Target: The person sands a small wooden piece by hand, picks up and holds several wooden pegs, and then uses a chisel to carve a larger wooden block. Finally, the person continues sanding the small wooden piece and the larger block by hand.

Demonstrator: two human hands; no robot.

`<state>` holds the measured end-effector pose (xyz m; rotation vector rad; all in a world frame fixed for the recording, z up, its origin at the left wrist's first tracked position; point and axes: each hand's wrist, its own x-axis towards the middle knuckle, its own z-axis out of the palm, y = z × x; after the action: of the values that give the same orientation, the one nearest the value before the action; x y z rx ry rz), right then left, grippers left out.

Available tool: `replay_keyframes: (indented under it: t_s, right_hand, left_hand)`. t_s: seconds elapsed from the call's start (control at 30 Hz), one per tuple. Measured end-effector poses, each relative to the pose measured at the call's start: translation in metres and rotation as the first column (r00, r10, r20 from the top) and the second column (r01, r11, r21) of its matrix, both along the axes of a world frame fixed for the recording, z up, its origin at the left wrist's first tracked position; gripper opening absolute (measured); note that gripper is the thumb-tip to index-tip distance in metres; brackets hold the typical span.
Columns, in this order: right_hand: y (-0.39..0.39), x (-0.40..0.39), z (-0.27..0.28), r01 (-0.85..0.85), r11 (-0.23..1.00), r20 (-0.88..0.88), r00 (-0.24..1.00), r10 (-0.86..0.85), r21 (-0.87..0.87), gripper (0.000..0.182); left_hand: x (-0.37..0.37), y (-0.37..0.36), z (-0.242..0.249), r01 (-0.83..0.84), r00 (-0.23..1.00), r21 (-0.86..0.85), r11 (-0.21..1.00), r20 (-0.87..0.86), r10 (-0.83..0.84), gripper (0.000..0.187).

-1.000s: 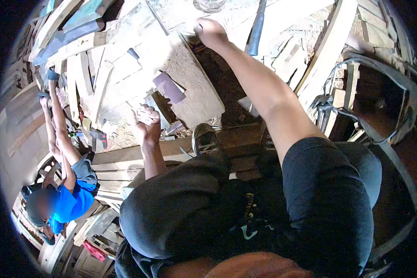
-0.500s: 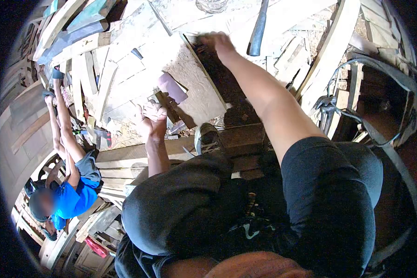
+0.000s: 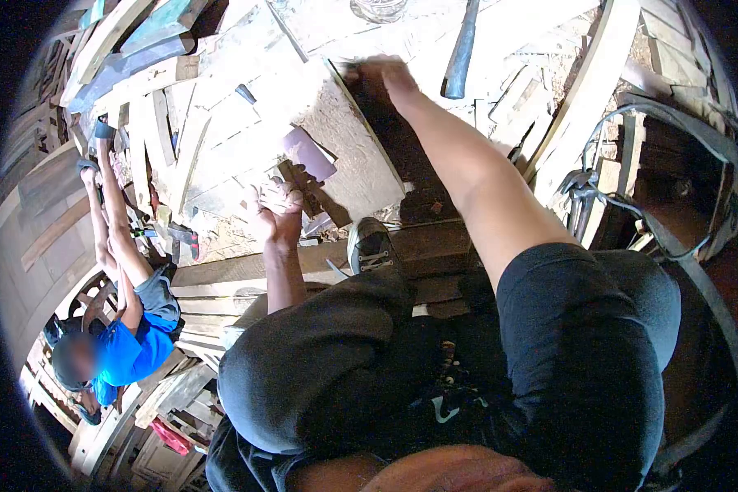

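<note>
My left hand (image 3: 276, 205) is low over the left part of the work surface, its fingers curled; what they hold, if anything, I cannot make out. Beside it lies a dark strip (image 3: 326, 207), partly in shadow. A purple rectangular piece (image 3: 310, 156) rests on a pale flat board (image 3: 357, 164) just above that strip. My right hand (image 3: 383, 75) is at the far end of the board's dark edge, fingers bent and smeared by motion. Something dark shows at its fingertips, too blurred to name.
A tool with a bluish handle (image 3: 461, 61) lies right of my right hand. A clear round container (image 3: 379, 8) stands at the top edge. My shoe (image 3: 372, 246) is by the board's near end. At left sits a person in a blue shirt (image 3: 139, 353). Wood scraps surround us.
My left hand has shifted slightly and its fingers have curled in more. The right hand has barely moved. The whole view has drifted a little to the right.
</note>
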<state>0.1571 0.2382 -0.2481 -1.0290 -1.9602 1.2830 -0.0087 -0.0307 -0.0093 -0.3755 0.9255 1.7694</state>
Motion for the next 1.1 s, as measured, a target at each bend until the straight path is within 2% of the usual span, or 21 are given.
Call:
replay_keyframes:
  t_s: [0.03, 0.1, 0.13, 0.23, 0.33, 0.43, 0.53, 0.63, 0.7, 0.73, 0.83, 0.87, 0.9, 0.93, 0.97, 1.0, 1.03, 1.07, 1.1]
  right_hand:
    - [0.003, 0.003, 0.018, 0.075, 0.997, -0.095, 0.993, -0.076, -0.015, 0.018]
    - [0.016, 0.015, 0.062, 0.072, 0.941, 0.148, 0.981, -0.127, 0.331, 0.018]
    - [0.018, 0.01, 0.064, 0.208, 0.935, 0.011, 0.975, -0.221, 0.287, 0.017]
    - [0.024, -0.006, 0.069, 0.355, 0.912, -0.071, 0.935, -0.348, 0.205, 0.018]
    - [0.023, -0.009, 0.094, 0.315, 0.924, 0.016, 0.948, -0.319, -0.217, 0.014]
    - [0.02, -0.014, 0.117, 0.387, 0.755, -0.013, 0.886, -0.464, -0.529, 0.017]
    - [0.022, -0.026, 0.088, 0.361, 0.786, -0.185, 0.843, -0.505, -0.501, 0.017]
    - [0.03, -0.037, 0.061, 0.134, 0.824, -0.278, 0.901, -0.332, -0.55, 0.02]
    - [0.032, -0.038, 0.062, 0.052, 0.865, -0.038, 0.996, -0.082, -0.5, 0.029]
    - [0.031, -0.037, 0.081, -0.018, 0.913, 0.13, 0.989, 0.077, -0.408, 0.032]
    - [0.021, -0.048, 0.066, -0.139, 0.956, 0.345, 0.911, 0.226, -0.259, 0.045]
    - [0.018, -0.054, 0.059, -0.151, 0.953, 0.37, 0.896, 0.244, -0.264, 0.049]
    - [0.014, -0.055, 0.082, 0.016, 0.862, 0.203, 0.974, 0.101, -0.506, 0.049]
    - [0.014, -0.054, 0.099, 0.119, 0.671, 0.082, 0.993, -0.086, -0.732, 0.049]
    - [0.021, -0.053, 0.106, 0.15, 0.408, 0.025, 0.955, -0.295, -0.901, 0.05]
    - [0.033, -0.053, 0.074, 0.122, 0.825, 0.207, 0.978, -0.006, -0.552, 0.046]
    - [0.037, -0.057, 0.045, -0.067, 0.961, 0.374, 0.912, 0.168, -0.267, 0.04]
    - [0.041, -0.06, 0.017, -0.26, 0.964, 0.564, 0.805, 0.183, 0.059, 0.033]
    - [0.037, -0.052, 0.052, -0.417, 0.892, 0.595, 0.767, 0.241, 0.176, 0.029]
  left_hand:
    - [0.0, 0.001, 0.001, 0.026, 1.0, 0.018, 1.0, -0.014, -0.025, 0.037]
    - [-0.002, 0.0, -0.004, 0.01, 1.0, 0.012, 1.0, 0.002, -0.01, 0.036]
    - [-0.002, 0.001, -0.004, 0.003, 1.0, 0.007, 1.0, 0.009, -0.003, 0.036]
    - [0.001, 0.005, -0.001, -0.03, 0.999, 0.0, 1.0, 0.036, 0.03, 0.035]
    - [-0.004, 0.001, -0.004, -0.029, 0.997, 0.021, 0.999, 0.07, 0.028, 0.035]
    - [-0.005, -0.002, -0.005, -0.025, 0.998, 0.031, 0.999, 0.058, 0.023, 0.035]
    - [-0.004, -0.001, -0.001, -0.066, 0.997, -0.028, 0.997, 0.036, 0.067, 0.035]
    - [-0.006, 0.001, 0.0, -0.073, 0.997, -0.023, 0.997, 0.017, 0.073, 0.037]
    - [-0.007, 0.001, 0.003, -0.068, 0.995, 0.024, 0.997, 0.073, 0.066, 0.037]
    - [-0.006, 0.001, 0.005, -0.069, 0.993, 0.047, 0.996, 0.1, 0.064, 0.037]
    - [-0.008, -0.003, 0.002, -0.063, 0.994, 0.018, 0.998, 0.087, 0.061, 0.036]
    - [-0.006, -0.005, 0.001, -0.085, 0.992, 0.023, 0.996, 0.096, 0.083, 0.035]
    - [-0.006, -0.006, 0.0, -0.109, 0.977, 0.076, 0.991, 0.19, 0.093, 0.035]
    - [-0.005, -0.006, 0.004, -0.078, 0.99, 0.069, 0.995, 0.126, 0.069, 0.034]
    - [-0.004, -0.004, 0.007, -0.044, 0.997, 0.064, 0.997, 0.065, 0.04, 0.033]
    - [-0.001, -0.001, 0.013, -0.086, 0.99, 0.025, 0.996, 0.113, 0.082, 0.032]
    - [0.0, 0.0, 0.016, -0.096, 0.988, 0.056, 0.994, 0.13, 0.088, 0.032]
    - [0.001, 0.001, 0.017, -0.104, 0.989, 0.026, 0.994, 0.112, 0.1, 0.031]
    - [0.001, 0.003, 0.018, -0.112, 0.989, -0.003, 0.994, 0.095, 0.112, 0.03]
